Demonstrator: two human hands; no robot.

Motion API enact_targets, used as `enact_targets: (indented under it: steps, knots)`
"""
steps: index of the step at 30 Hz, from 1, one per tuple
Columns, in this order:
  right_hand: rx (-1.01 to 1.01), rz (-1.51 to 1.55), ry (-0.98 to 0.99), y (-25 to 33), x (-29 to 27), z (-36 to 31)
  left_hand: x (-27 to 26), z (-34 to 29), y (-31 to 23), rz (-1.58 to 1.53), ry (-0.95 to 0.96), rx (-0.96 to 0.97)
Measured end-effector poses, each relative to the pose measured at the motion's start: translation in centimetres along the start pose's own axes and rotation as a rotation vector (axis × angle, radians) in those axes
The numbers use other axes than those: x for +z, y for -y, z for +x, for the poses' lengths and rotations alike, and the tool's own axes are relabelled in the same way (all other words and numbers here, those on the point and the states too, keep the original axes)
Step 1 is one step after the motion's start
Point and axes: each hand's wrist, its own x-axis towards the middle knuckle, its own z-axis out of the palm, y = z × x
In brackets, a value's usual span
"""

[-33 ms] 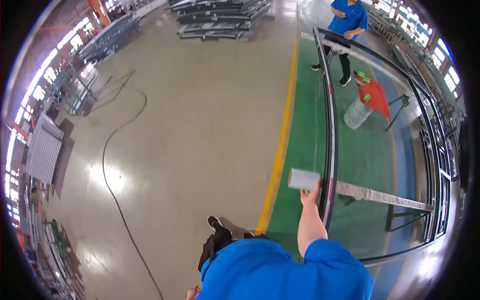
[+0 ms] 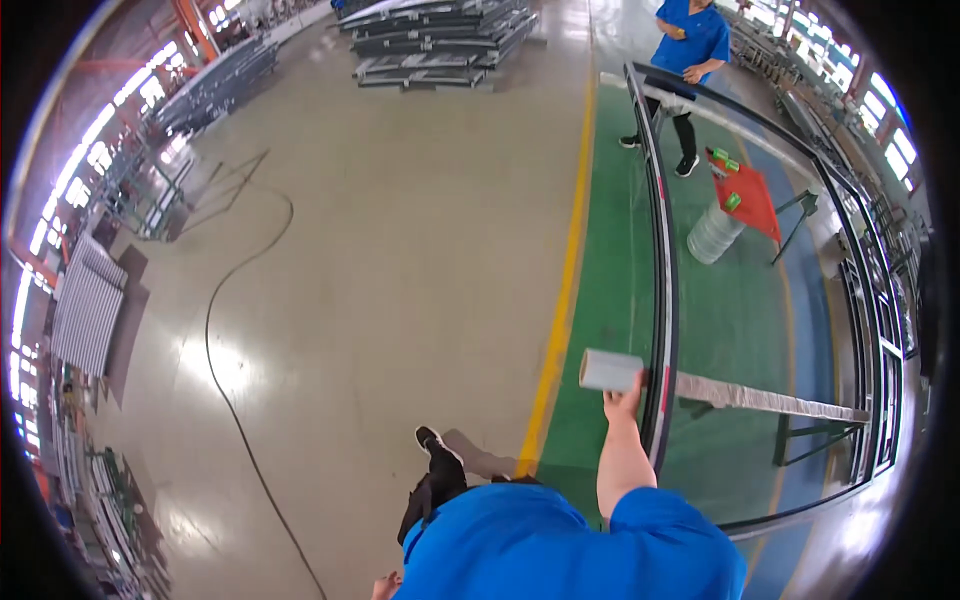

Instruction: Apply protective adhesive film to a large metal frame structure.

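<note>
My right hand (image 2: 624, 400) is closed around a roll of clear plastic film (image 2: 611, 371) with a cardboard core. The roll lies on its side, core end facing left, just left of the long dark rail of a large metal frame (image 2: 662, 290). Right of that rail, a crossbar wrapped in film (image 2: 765, 393) runs across to the frame's far side. Low in the picture, beside my blue shirt, only a small part of my left hand (image 2: 386, 586) shows. How its fingers are set is too small to make out.
Inside the frame's outline, a red sheet (image 2: 748, 196) with green rolls lies above a pale drum (image 2: 715, 233). A co-worker in a blue shirt (image 2: 692, 38) stands at the frame's far end. A hose (image 2: 215, 290) snakes over the floor at left. Stacked frames (image 2: 440, 45) lie far ahead.
The film roll and my right hand sit slightly nearer to me, still beside the rail. The whole view has shifted a little. My grip on the roll is the same.
</note>
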Motion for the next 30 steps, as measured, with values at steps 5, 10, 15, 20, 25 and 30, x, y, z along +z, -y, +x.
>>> enact_targets:
  steps: [5,10,15,20,25,30]
  knots:
    - [0.149,-0.026,-0.181,-4.7,1.9,-1.4,-4.2,8.3,-24.1,0.148,0.053,0.121]
    - [0.168,-0.274,-0.098,-15.8,10.0,-4.8,-1.2,9.3,-54.4,0.704,0.058,0.484]
    - [0.089,-0.414,0.217,-16.4,24.2,-4.9,8.5,0.0,-75.5,0.861,0.491,1.021]
    - [0.117,-0.057,0.298,-11.0,37.2,-3.9,16.5,-7.6,-85.5,0.891,0.710,1.406]
    - [0.239,0.018,0.262,-7.5,46.1,4.3,24.4,-8.0,-95.3,0.697,0.462,1.833]
    - [0.355,-0.142,0.361,-1.5,54.5,12.5,29.2,-9.1,-105.4,0.609,0.448,1.654]
